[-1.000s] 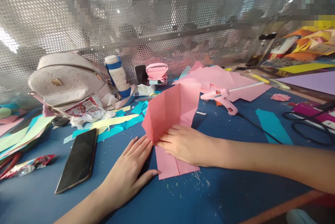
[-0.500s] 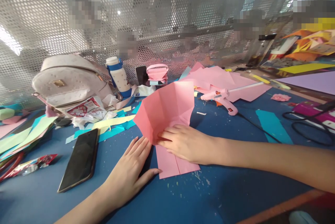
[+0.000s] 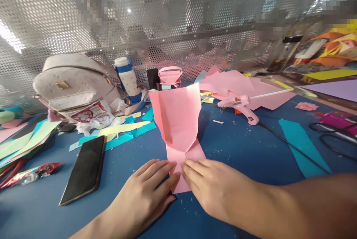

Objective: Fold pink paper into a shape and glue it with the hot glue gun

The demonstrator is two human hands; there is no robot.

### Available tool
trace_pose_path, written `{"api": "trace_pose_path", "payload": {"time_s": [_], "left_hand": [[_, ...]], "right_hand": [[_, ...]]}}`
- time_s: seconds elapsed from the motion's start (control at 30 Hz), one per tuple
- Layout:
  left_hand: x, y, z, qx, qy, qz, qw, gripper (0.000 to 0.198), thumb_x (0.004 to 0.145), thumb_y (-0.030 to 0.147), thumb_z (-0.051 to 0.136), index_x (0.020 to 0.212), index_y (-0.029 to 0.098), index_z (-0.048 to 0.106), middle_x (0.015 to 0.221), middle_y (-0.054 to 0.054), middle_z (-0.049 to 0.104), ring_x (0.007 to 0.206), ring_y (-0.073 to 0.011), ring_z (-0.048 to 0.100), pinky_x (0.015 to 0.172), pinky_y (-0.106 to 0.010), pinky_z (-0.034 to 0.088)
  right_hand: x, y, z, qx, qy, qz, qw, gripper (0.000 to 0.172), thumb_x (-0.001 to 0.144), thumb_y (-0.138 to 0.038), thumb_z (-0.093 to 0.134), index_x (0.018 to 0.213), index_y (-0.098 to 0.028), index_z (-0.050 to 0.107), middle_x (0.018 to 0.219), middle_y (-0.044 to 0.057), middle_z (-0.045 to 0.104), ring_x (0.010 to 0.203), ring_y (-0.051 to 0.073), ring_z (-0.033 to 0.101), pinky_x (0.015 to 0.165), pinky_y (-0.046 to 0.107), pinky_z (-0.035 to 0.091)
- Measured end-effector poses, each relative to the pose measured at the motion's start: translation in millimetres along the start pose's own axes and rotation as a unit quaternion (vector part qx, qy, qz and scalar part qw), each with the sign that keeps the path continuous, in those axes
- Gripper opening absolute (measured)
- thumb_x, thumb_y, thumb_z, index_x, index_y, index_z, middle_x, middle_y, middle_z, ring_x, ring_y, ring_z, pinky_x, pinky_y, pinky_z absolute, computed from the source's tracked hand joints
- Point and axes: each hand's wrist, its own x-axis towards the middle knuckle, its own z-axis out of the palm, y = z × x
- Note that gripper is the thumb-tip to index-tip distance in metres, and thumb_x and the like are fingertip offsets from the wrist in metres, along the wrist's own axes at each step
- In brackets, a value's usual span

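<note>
A folded sheet of pink paper point(image 3: 178, 120) is in front of me, its far part standing up and curving, its near part lying flat on the blue table. My left hand point(image 3: 147, 187) rests at the left edge of the flat part, fingertips on the paper and fingers stretched out. From the right, my right hand point(image 3: 214, 183) presses its fingertips on the same flat part, near the middle crease. The fingers of both hands lie flat and hide parts of the lower edges.
A phone point(image 3: 83, 170) lies to the left, with coloured paper strips point(image 3: 122, 131) behind it. A pink glue gun point(image 3: 242, 107) with a black cord rests on the right, near a blue paper strip point(image 3: 302, 149). A backpack point(image 3: 72, 82) and a bottle point(image 3: 128, 79) stand behind.
My right hand has drawn back from inside the upright fold to the flat near part. My left hand has shifted right onto the paper. The upright part now faces me more squarely.
</note>
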Motion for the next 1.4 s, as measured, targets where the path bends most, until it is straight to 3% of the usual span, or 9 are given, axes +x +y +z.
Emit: {"api": "trace_pose_path", "payload": {"time_s": [0.1,0.27,0.43,0.6,0.77,0.93,1.1,1.3,1.4], "left_hand": [[1,-2,-0.5,0.000,-0.021,0.000,1.000,0.037,0.095,0.027,0.049,0.127,0.010,0.057,0.121,-0.013,0.067,0.109,-0.0278,0.064,0.090,-0.045,0.058],[4,-5,-1.0,-0.006,-0.048,0.013,0.999,0.037,0.096,0.027,0.046,0.128,0.012,0.057,0.130,-0.012,0.062,0.116,-0.0266,0.060,0.094,-0.043,0.056],[12,-11,5.6,-0.005,-0.081,0.043,0.996,0.047,0.097,0.037,0.043,0.136,0.012,0.049,0.139,-0.011,0.056,0.123,-0.0266,0.055,0.100,-0.043,0.051],[20,-13,15.4,-0.013,-0.043,0.042,0.998,0.051,0.097,0.044,0.042,0.133,0.009,0.052,0.130,-0.014,0.061,0.111,-0.0264,0.061,0.091,-0.040,0.054],[28,-12,20.4,0.016,-0.016,0.015,1.000,0.051,0.096,0.047,0.044,0.123,0.008,0.059,0.134,-0.023,0.055,0.094,-0.0258,0.063,0.077,-0.038,0.056],[35,-16,22.6,0.033,-0.010,0.037,0.999,0.049,0.094,0.053,0.044,0.108,0.011,0.067,0.128,-0.020,0.062,0.089,-0.0247,0.061,0.076,-0.037,0.054],[29,-21,28.9,0.061,0.001,0.043,0.997,0.057,0.093,0.059,0.042,0.120,0.014,0.062,0.129,-0.017,0.061,0.093,-0.0240,0.059,0.081,-0.035,0.052],[24,-23,32.8,0.079,0.005,0.041,0.996,0.030,0.098,0.024,0.043,0.119,0.016,0.062,0.133,-0.012,0.060,0.095,-0.0208,0.061,0.085,-0.032,0.050],[24,-21,32.8,0.089,0.009,0.022,0.996,0.030,0.098,0.020,0.043,0.120,0.019,0.063,0.133,-0.008,0.061,0.096,-0.0198,0.062,0.089,-0.032,0.048]], "right_hand": [[-3,-3,-5,-0.038,0.046,0.010,0.998,0.030,0.083,-0.014,0.055,0.109,-0.007,0.069,0.118,0.015,0.067,0.109,0.027,0.059,0.082,0.034,0.051],[-8,11,-12,-0.024,0.017,0.041,0.999,0.030,0.076,-0.008,0.054,0.102,-0.011,0.070,0.096,0.010,0.073,0.082,0.021,0.065,0.063,0.032,0.051],[-19,39,-6,0.053,0.006,-0.016,0.998,0.034,0.089,-0.009,0.047,0.118,-0.013,0.062,0.110,0.009,0.070,0.097,0.019,0.063,0.077,0.032,0.052],[-22,56,1,0.120,0.052,-0.031,0.991,0.029,0.094,-0.010,0.043,0.112,-0.013,0.065,0.103,0.009,0.070,0.096,0.017,0.063,0.080,0.030,0.051],[-23,58,2,0.144,0.059,-0.023,0.988,0.029,0.094,-0.008,0.041,0.104,-0.014,0.067,0.099,0.010,0.071,0.094,0.017,0.063,0.079,0.030,0.052],[-23,59,5,0.167,0.065,-0.011,0.984,0.035,0.095,-0.008,0.035,0.105,-0.013,0.067,0.103,0.009,0.070,0.093,0.017,0.062,0.079,0.030,0.053],[-23,60,8,0.170,0.067,0.000,0.983,0.035,0.095,-0.008,0.035,0.108,-0.014,0.067,0.102,0.006,0.070,0.094,0.016,0.062,0.082,0.028,0.052],[-23,61,11,0.170,0.068,0.024,0.983,0.036,0.096,-0.010,0.035,0.111,-0.016,0.067,0.106,0.006,0.071,0.094,0.015,0.062,0.083,0.026,0.050],[-23,63,12,0.156,0.085,0.033,0.983,0.039,0.098,-0.012,0.030,0.112,-0.017,0.067,0.110,0.004,0.070,0.099,0.016,0.061,0.087,0.027,0.050]]}}
